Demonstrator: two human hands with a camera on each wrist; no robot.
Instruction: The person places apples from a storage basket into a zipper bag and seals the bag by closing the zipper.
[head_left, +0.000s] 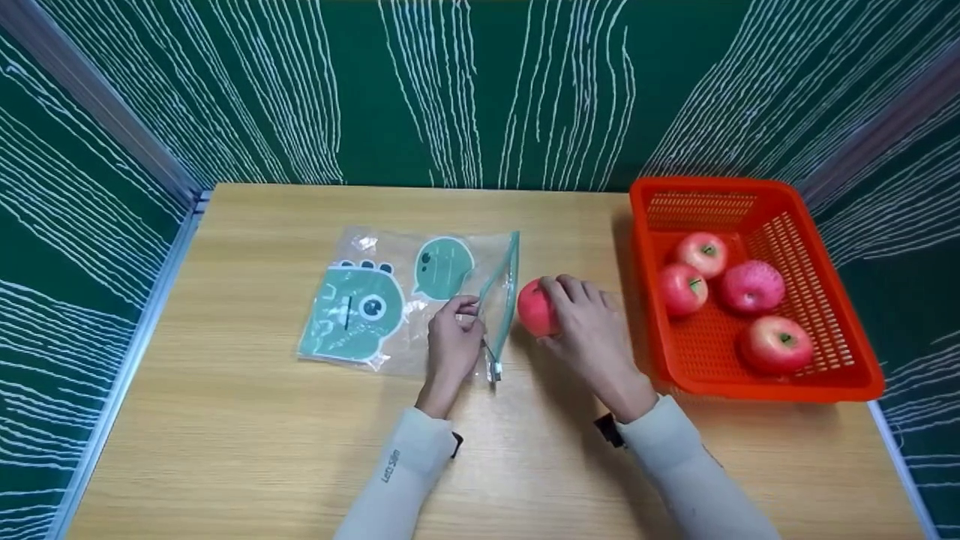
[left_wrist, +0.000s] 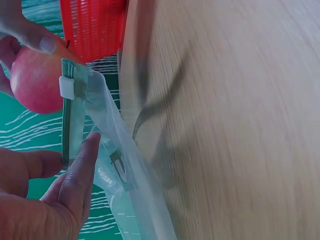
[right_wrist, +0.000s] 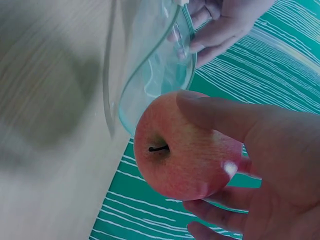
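A clear zip bag [head_left: 397, 292] with green dinosaur prints lies on the table, its green-edged mouth facing right and spread apart. My left hand [head_left: 455, 341] pinches the near edge of that mouth between thumb and fingers, as the left wrist view shows, with the white slider [left_wrist: 66, 87] close by. In my right hand [head_left: 592, 330] is a red apple [right_wrist: 185, 147], gripped with the thumb on one side and the fingers on the other. The apple is just right of the bag's mouth, its stem showing in the right wrist view.
An orange-red plastic basket [head_left: 765, 394] stands on the right of the wooden table [head_left: 225, 435] with several apples [head_left: 776, 345] in it. Green walls [head_left: 487, 90] with white wavy lines rise behind the table and at both sides.
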